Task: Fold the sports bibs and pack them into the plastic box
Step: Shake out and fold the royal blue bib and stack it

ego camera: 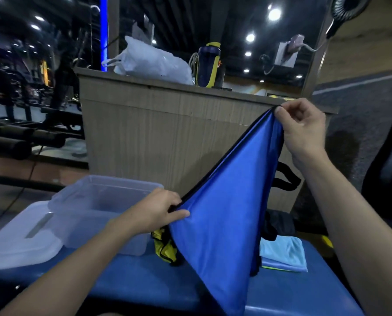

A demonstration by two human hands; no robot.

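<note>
The left hand (160,208) pinches the blue bib (224,213) by its black edge. The right hand (302,124) pinches that edge higher up, stretching it taut.

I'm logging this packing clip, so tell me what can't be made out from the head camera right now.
- Yellow bib: mostly hidden behind the blue bib held up by the left hand and right hand.
- Dark garment: half covered by the blue bib, type unclear.
- Plastic box: walls cloudy, contents uncertain.
- Lid: cut by the left edge.
- Blue bib's lower hem: cut off at the bottom edge.
</note>
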